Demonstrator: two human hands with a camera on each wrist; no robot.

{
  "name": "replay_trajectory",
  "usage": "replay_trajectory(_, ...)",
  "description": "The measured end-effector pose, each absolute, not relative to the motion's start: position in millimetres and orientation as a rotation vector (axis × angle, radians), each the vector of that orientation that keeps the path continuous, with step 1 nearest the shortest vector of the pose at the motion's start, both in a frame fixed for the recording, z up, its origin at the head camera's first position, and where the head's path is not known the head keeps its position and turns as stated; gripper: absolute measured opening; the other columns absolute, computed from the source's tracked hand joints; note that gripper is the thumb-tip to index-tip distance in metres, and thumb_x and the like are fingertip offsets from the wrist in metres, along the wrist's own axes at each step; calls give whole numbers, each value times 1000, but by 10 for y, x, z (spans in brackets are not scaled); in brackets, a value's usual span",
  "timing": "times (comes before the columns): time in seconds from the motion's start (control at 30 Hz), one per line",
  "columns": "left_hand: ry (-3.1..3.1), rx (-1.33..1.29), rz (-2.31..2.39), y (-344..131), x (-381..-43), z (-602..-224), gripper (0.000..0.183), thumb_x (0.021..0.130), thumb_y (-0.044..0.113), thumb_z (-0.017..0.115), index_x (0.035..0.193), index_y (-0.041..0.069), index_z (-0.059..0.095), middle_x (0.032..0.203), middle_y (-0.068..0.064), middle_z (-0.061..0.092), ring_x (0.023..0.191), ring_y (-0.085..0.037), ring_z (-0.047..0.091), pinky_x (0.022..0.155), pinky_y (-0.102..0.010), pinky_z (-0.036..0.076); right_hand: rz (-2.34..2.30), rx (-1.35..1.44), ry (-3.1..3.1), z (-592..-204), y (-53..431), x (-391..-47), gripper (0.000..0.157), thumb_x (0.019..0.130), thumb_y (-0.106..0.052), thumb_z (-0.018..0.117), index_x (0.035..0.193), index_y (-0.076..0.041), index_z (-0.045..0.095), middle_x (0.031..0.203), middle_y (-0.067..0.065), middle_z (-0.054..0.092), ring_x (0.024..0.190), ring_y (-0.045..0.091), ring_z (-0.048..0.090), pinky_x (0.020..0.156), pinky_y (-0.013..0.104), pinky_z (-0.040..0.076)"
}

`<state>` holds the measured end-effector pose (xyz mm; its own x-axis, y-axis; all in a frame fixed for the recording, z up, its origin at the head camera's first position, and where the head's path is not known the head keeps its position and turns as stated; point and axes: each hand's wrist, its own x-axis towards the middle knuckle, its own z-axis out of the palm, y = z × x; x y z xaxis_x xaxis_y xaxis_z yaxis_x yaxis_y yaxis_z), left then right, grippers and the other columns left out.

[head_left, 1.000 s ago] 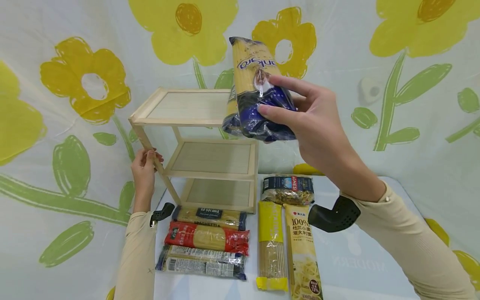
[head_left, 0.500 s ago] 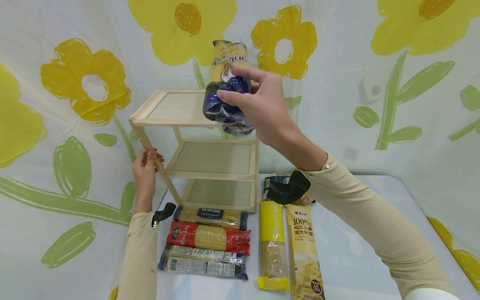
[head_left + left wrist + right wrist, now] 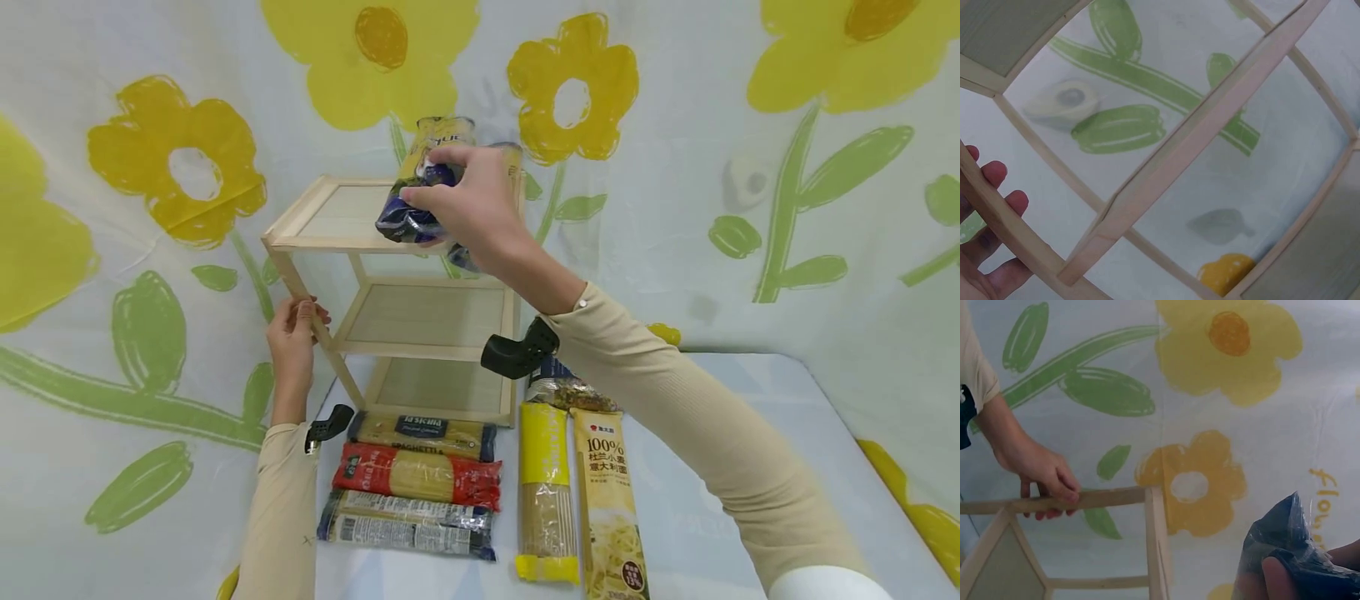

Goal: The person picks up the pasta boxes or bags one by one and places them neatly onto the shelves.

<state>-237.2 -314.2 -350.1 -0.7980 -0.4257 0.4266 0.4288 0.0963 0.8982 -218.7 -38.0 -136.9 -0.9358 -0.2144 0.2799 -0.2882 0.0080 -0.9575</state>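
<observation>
My right hand holds a blue-and-yellow bag of pasta over the top board of a three-tier wooden shelf rack. The bag leans, its blue end low at the left. A second similar pasta bag shows behind the hand, mostly hidden by it. In the right wrist view, fingers press into crinkled blue film. My left hand grips the rack's front left post, thumb and fingers around the wood in the left wrist view. Both lower tiers bear nothing.
Before the rack lie several spaghetti packs: a brown-blue one, a red one and blue-ended ones. To their right are a yellow pack, a cream noodle pack and a dark bag, partly behind my forearm.
My right hand has moved left and slightly down with the pasta bags, from right of the rack to above its top board. The left hand keeps its grip on the post.
</observation>
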Motion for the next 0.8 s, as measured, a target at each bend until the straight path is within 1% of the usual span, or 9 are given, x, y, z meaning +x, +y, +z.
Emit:
replay_trajectory(0.13, -1756, -22, -1773, -3101, -2380, -3489, 22, 97, 20, 54, 104, 0, 61, 84, -11, 63, 76, -19, 62, 63, -24, 51, 1988, 536, -2309, -1422, -475, -2217, 48, 84, -7, 71, 129, -2, 54, 121, 10, 52, 89, 21, 64, 58, 32, 56)
replay_trajectory(0.2, -1762, -20, -1762, -3096, -2380, -3488, 19, 97, 20, 53, 102, 3, 62, 84, -10, 63, 75, -19, 62, 62, -24, 51, 1803, 539, -2450, -1465, -542, -2232, 47, 86, -12, 70, 129, -2, 53, 117, 12, 55, 77, 18, 64, 57, 27, 54)
replay_trajectory(0.27, -1757, -19, -1759, -3095, -2377, -3483, 20, 97, 20, 54, 101, 2, 62, 83, -10, 63, 75, -19, 62, 61, -24, 51, 1596, 561, -2580, -1515, -614, -2244, 46, 89, -17, 67, 129, -2, 50, 109, 13, 59, 63, 17, 64, 55, 25, 52)
replay_trajectory(0.37, -1757, -16, -1747, -3106, -2372, -3476, 24, 97, 20, 53, 103, -2, 60, 82, -8, 63, 74, -18, 62, 60, -24, 50, 1274, 623, -2716, -1562, -711, -2275, 29, 94, -21, 60, 114, -1, 54, 89, 16, 63, 49, 16, 60, 53, 23, 47)
replay_trajectory(0.4, -1756, -14, -1745, -3108, -2370, -3474, 25, 97, 20, 53, 104, -4, 60, 82, -8, 63, 74, -18, 61, 60, -24, 50, 1217, 638, -2738, -1568, -738, -2287, 25, 95, -21, 58, 110, -1, 54, 88, 14, 62, 50, 16, 61, 53, 23, 47)
replay_trajectory(0.47, -1761, -12, -1737, -3113, -2364, -3473, 26, 97, 20, 53, 104, -4, 59, 81, -8, 63, 74, -18, 61, 60, -24, 50, 1140, 670, -2762, -1570, -780, -2322, 18, 97, -21, 55, 93, -4, 53, 73, 14, 59, 49, 16, 61, 52, 23, 47)
replay_trajectory(0.57, -1765, -11, -1744, -3118, -2374, -3486, 22, 97, 21, 53, 102, 1, 61, 81, -8, 62, 74, -18, 61, 61, -24, 50, 1045, 688, -2833, -1552, -819, -2369, 17, 98, -18, 51, 86, -7, 51, 78, 9, 61, 51, 18, 62, 50, 23, 48)
replay_trajectory(0.73, -1764, -2, -1748, -3179, -2459, -3580, 22, 96, 25, 54, 102, 5, 62, 82, -7, 63, 74, -17, 61, 60, -23, 49, 896, 707, -2968, -1539, -856, -2419, 22, 100, -22, 45, 86, -8, 53, 75, 9, 60, 55, 22, 64, 47, 25, 50)
replay_trajectory(0.8, -1767, 7, -1737, -3211, -2498, -3618, 23, 96, 26, 54, 103, 5, 62, 82, -6, 63, 75, -17, 61, 59, -23, 49, 814, 692, -2997, -1546, -875, -2424, 24, 101, -29, 43, 94, -9, 54, 75, 9, 56, 57, 21, 62, 49, 25, 49)
